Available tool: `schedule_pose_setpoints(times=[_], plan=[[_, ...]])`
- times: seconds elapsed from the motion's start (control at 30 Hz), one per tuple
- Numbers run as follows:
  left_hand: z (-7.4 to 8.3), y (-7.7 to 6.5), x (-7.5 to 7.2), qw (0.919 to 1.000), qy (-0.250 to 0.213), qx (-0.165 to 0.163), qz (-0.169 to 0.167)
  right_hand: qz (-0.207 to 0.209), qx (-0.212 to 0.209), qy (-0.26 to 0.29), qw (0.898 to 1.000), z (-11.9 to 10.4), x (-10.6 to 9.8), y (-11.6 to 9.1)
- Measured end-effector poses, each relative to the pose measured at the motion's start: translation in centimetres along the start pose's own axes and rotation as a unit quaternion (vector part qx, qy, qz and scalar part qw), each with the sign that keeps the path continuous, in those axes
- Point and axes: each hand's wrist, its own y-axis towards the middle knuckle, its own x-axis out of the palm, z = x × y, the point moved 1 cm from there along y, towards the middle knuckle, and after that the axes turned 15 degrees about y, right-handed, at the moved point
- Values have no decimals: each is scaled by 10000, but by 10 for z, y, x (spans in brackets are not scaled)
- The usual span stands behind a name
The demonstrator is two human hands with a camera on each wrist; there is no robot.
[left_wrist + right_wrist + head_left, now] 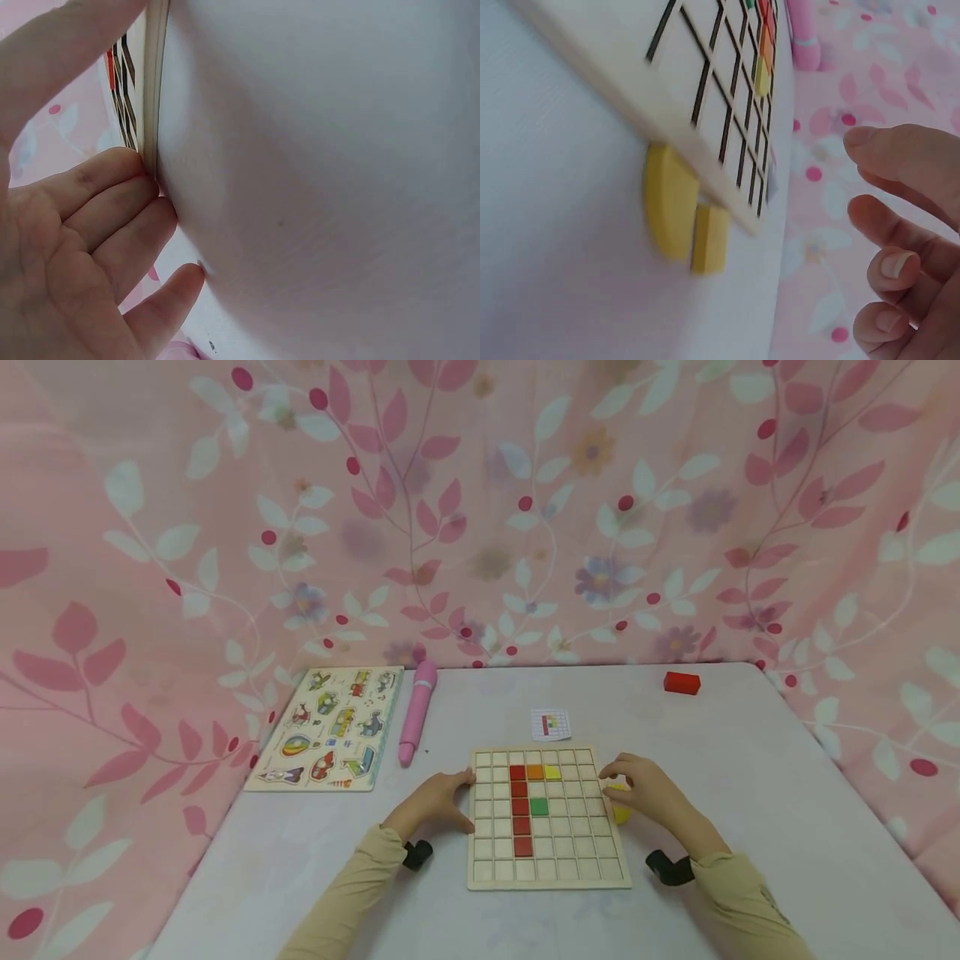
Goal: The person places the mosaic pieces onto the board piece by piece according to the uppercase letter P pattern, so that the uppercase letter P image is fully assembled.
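Note:
A wooden grid board (566,847) lies flat on the table. Set in its cells are a column of red tiles (521,807), an orange tile (535,772), a yellow tile (552,772) and a green tile (539,807). My left hand (433,803) touches the board's left edge with fingertips, thumb spread away from the fingers. Over by the right edge, my right hand (651,792) hovers with bent, parted fingers and nothing between them. Beneath it, a curved yellow piece (671,206) and a small yellow block (710,240) lie beside the board.
Behind the board is a small pattern card (551,725). A picture puzzle board (324,727) and a pink pen-shaped stick (417,714) lie at the left. At the back right sits a red block (682,683). A floral curtain (480,552) hangs behind the table.

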Motion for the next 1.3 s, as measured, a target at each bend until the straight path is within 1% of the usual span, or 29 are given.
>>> schedule_pose_setpoints(times=[0.07, 0.2, 0.27, 0.33, 0.4, 0.57, 0.63, 0.7, 0.93, 1.0, 1.17, 1.3], plan=[[0, -1, 1, 10000, -33, -30, -13, 3, 230, -6, 9997, 5, -3, -7], [1, -1, 2, 10000, -8, -14, -1, -182, 706, 33, 9973, 14, -5, -18], [1, 0, 1, 10000, 38, 25, 45, -254, 789, 30, 9966, 18, -4, -21], [0, 1, 1, 9999, 80, 48, 75, -242, 810, 41, 9964, 22, -3, -24], [0, 1, 1, 9999, 76, 54, 90, -208, 761, 122, 9968, 25, 0, -26], [-1, 0, 2, 10000, 22, 35, 38, -268, 383, 349, 9983, 31, 8, -30], [-1, 0, 2, 10000, -14, 16, 30, -291, 230, 350, 9987, 31, 11, -31], [0, -1, 2, 10000, -58, -24, 30, -254, 195, 327, 9990, 31, 12, -32], [0, 0, 0, 9999, -77, -80, 39, -173, 251, 195, 9993, 32, 14, -32], [0, -1, -1, 9999, -62, -70, 58, -134, 165, 128, 9997, 33, 14, -32], [1, -1, -2, 10000, -61, -67, 15, -32, 143, 168, 9998, 33, 15, -36], [0, 1, -1, 10000, -17, -54, 0, 32, 301, 167, 9994, 33, 15, -37]])
